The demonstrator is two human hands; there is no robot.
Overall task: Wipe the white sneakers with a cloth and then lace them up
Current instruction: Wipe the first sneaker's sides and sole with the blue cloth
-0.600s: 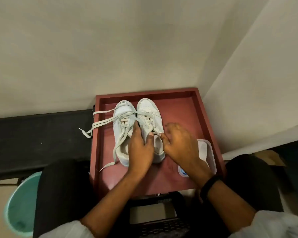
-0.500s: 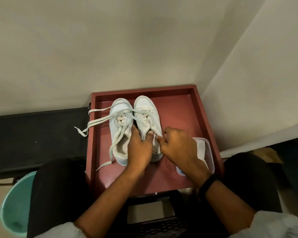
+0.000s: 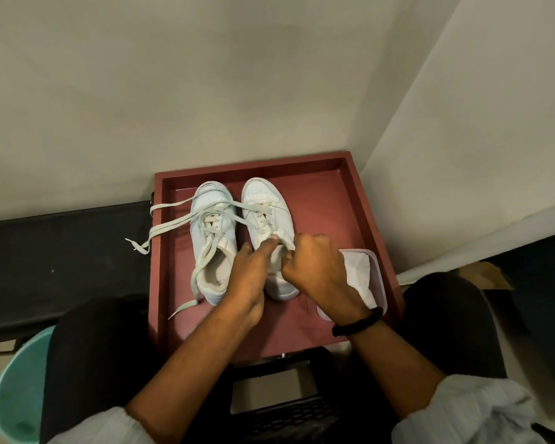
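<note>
From the head camera: red tray (image 3: 321,213) with two white shoes side by side, toes toward its far edge. Left sneaker (image 3: 210,197) close to the left edge, loose laces (image 3: 173,223) trailing out over that edge. Right sneaker (image 3: 261,194) near the middle, heel end under both hands. Left hand (image 3: 247,277) wrapped round the right sneaker's top, thumb in the gap between the shoes, one fingertip (image 3: 273,241) down on the lace (image 3: 285,240). Right hand (image 3: 314,267) curled tight, pinching that lace just beside the fingertip. White cloth (image 3: 356,270) in a clear tub (image 3: 380,277) at the right edge, partly hidden by the right wrist. Green bucket (image 3: 10,389) off the tray, by the near-left corner.
</note>
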